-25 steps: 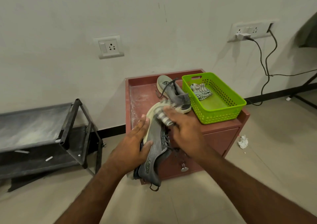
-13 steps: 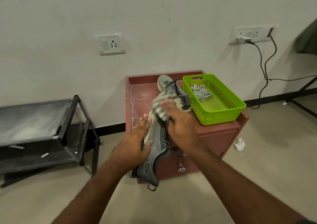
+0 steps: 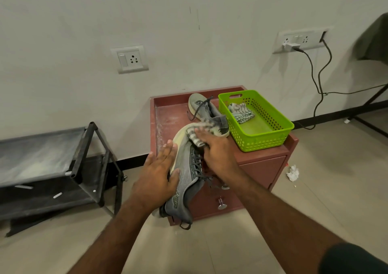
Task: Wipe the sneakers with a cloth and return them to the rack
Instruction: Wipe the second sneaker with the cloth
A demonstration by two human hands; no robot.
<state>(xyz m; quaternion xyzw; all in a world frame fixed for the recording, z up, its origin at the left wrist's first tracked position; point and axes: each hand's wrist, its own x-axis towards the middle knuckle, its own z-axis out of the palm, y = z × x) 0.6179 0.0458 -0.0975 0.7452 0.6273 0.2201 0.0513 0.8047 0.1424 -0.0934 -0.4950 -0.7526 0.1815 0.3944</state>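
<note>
Left hand (image 3: 156, 174) cradles the light, flexible sneaker (image 3: 184, 173) by its sole; right hand (image 3: 214, 147) presses the soft cloth (image 3: 194, 136) flat.

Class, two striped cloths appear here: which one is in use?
The striped cloth under the right hand, pressed on the held sneaker; the other cloth lies in the green basket.
</note>
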